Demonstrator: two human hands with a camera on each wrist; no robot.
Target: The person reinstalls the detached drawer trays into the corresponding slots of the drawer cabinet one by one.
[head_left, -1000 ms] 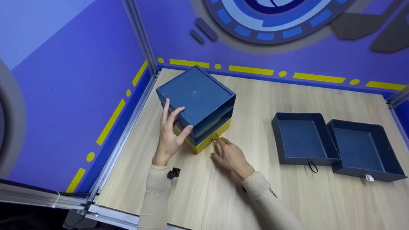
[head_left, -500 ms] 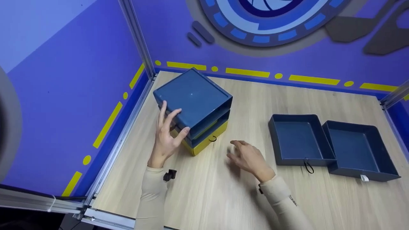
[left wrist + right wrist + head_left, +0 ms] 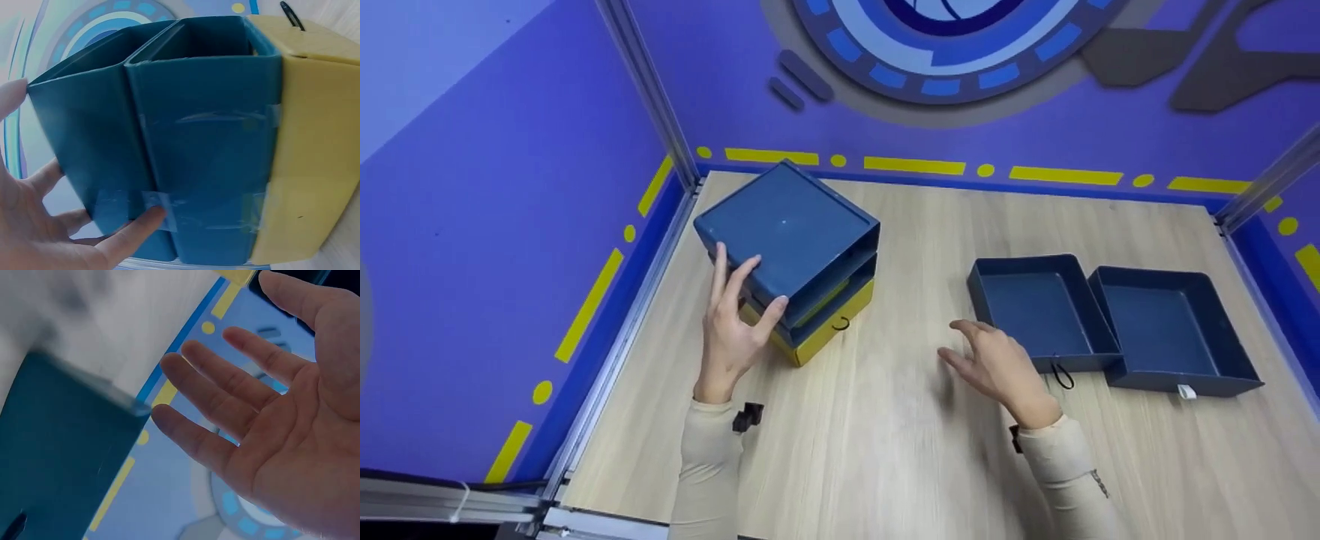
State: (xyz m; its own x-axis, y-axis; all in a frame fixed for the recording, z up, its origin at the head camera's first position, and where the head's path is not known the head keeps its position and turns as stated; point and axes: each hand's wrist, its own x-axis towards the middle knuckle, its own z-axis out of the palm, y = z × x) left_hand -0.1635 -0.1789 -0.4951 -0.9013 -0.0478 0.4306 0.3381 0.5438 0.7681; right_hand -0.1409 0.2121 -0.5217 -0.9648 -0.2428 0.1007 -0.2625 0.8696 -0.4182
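Note:
A stack of two blue drawer casings (image 3: 784, 225) stands on a yellow drawer unit (image 3: 851, 306), whose front bears a black pull loop (image 3: 841, 324). Both blue casings have hollow fronts. My left hand (image 3: 727, 341) rests spread over the stack's near left corner. In the left wrist view, one fingertip touches the side near clear tape (image 3: 163, 209). My right hand (image 3: 1001, 367) hovers with fingers extended, holding nothing, overlapping the near left corner of a blue drawer (image 3: 1027, 311) in the head view. That drawer has a black loop (image 3: 1063, 375).
A second blue drawer (image 3: 1155, 330) with a white tab (image 3: 1186, 391) sits against the first one's right side. Purple panels (image 3: 547, 187) and metal rails (image 3: 649, 97) border the wooden table (image 3: 885, 450).
My right hand has let go of the yellow unit's black loop and moved right to the blue drawers. My left hand stays on the stack. The head view has shifted slightly.

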